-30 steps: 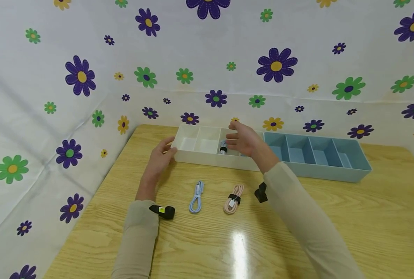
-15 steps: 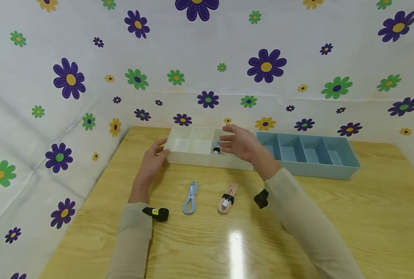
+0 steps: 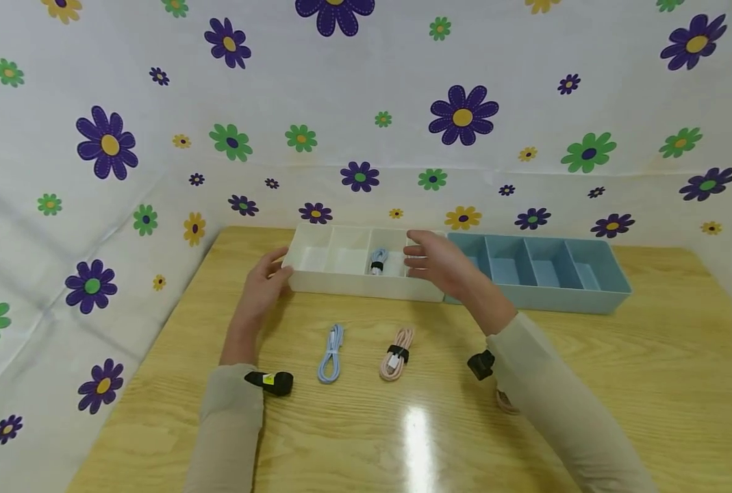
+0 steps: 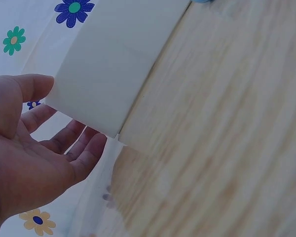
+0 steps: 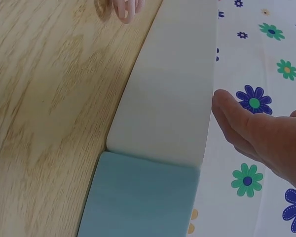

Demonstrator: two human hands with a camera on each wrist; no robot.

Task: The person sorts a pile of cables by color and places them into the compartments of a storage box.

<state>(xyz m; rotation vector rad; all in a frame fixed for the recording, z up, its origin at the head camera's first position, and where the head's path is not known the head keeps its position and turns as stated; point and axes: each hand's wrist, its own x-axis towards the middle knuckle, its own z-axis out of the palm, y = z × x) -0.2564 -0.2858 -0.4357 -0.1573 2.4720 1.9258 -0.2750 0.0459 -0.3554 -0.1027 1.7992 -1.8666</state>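
My left hand [image 3: 261, 287] rests relaxed at the left end of the white divider tray [image 3: 335, 281], fingers [image 4: 71, 143] loose, holding nothing. My right hand [image 3: 442, 260] hovers over the tray's right end, fingers straight, nothing held. A coiled blue cable [image 3: 376, 261] lies in the tray's third compartment from the left. Nearer me than the tray, on the counter [image 3: 618, 383]: light blue cable [image 3: 331, 344], pink cable [image 3: 396, 354]. Blue tray [image 3: 544, 291] abuts the white tray's right end.
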